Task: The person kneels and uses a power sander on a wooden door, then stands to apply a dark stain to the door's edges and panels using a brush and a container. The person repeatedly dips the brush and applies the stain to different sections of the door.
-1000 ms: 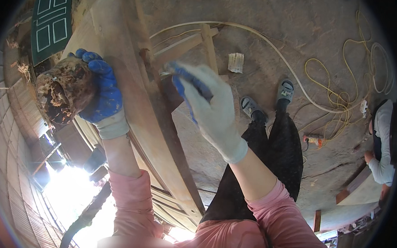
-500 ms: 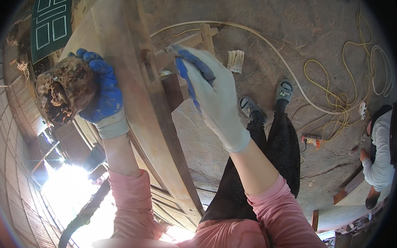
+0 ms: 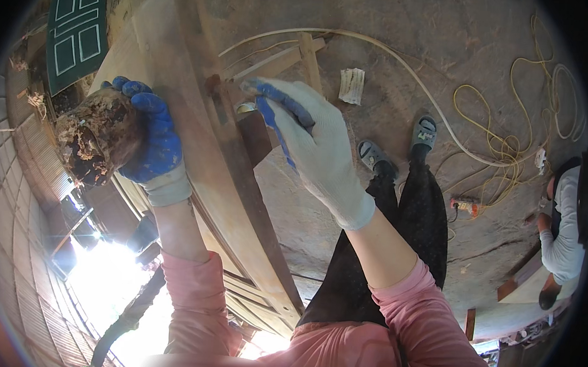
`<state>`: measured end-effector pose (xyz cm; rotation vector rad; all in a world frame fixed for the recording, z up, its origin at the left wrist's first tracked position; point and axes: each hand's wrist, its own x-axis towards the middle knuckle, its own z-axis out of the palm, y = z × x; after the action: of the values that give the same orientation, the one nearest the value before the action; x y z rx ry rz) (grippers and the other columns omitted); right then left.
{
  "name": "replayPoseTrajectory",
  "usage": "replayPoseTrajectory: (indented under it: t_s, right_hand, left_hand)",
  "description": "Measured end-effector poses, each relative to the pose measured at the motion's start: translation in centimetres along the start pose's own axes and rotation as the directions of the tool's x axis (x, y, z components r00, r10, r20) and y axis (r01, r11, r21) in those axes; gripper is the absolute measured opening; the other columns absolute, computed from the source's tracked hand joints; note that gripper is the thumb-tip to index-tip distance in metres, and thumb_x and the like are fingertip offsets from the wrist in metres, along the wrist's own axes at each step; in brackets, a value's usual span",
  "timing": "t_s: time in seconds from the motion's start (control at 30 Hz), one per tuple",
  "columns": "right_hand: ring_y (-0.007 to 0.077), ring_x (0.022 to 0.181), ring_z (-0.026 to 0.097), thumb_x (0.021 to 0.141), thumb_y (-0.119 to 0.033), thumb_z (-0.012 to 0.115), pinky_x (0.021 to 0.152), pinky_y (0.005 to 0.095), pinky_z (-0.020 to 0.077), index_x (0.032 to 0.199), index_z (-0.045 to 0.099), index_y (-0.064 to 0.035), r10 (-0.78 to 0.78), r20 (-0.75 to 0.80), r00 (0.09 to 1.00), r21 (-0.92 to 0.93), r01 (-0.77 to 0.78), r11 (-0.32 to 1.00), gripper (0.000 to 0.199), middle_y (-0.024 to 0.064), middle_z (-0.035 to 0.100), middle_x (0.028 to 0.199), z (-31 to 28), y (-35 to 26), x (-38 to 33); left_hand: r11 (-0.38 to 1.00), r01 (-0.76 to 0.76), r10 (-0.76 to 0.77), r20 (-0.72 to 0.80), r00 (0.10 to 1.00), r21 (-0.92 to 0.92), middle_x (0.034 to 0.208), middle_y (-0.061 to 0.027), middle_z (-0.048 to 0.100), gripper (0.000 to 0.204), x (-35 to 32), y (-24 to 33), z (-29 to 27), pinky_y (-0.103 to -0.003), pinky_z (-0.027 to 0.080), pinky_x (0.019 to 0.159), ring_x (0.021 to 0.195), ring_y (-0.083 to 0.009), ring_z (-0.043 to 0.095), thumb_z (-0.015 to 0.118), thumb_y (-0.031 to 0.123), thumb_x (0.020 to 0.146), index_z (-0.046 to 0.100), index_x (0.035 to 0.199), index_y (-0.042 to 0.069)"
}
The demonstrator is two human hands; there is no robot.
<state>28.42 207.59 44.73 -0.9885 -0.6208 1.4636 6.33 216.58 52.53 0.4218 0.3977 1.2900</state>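
Observation:
My left hand (image 3: pixel 157 135), in a white glove with a blue coated palm, is closed around a brown, crusted round container (image 3: pixel 102 136). Flaky dried residue covers the container's mouth, and its inside is dark. My right hand (image 3: pixel 309 135), gloved the same way, has its fingers pressed together by the edge of a wooden door panel (image 3: pixel 232 181). Something small and greyish may be at those fingertips, but I cannot make it out. A slot is cut into the panel's edge just left of my right fingertips.
A wooden trestle (image 3: pixel 308 59) stands beyond the panel. Yellow cords (image 3: pixel 502 150), a pale hose (image 3: pixel 404 70) and a red power strip (image 3: pixel 463 205) lie on the floor. A folded paper (image 3: pixel 351 86) lies there too. Another person (image 3: pixel 561 221) sits at far right; a green panel (image 3: pixel 77 33) is at upper left.
My right fingertips have shifted slightly left and down, closer to the slotted edge. The left hand keeps its hold on the container, almost unmoved.

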Motion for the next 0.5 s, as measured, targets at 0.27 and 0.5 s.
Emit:
replayPoseTrajectory:
  t_s: [0.27,0.5]
  right_hand:
    - [0.0323,0.088,0.060,0.094,-0.006,0.061,0.079,0.0411,0.0483,0.130,0.065,-0.0021,-0.124,0.046,0.991,-0.248,0.131,0.960,0.036,0.0153,0.061,0.097,2.2,1.4,-2.4]
    - [0.0360,0.093,0.058,0.091,-0.007,0.064,0.082,0.0453,0.0479,0.132,0.063,-0.0036,-0.106,0.110,0.988,-0.298,0.135,0.945,0.041,0.0148,0.057,0.101,2.2,2.4,-4.8]
  left_hand:
    - [0.996,0.015,-0.022,-0.085,0.996,-0.083,0.139,-0.0230,0.054,0.055,-0.4,1.0,-0.7,-0.049,0.043,0.111,0.127,-0.0361,0.053,0.066,0.023,0.096,0.050,0.141,-0.003]
    - [0.959,0.249,-0.249,0.019,0.968,-0.135,0.141,-0.0222,0.054,0.054,-0.3,1.1,-0.3,-0.048,0.039,0.115,0.128,-0.0354,0.052,0.064,0.024,0.098,0.050,0.143,-0.002]
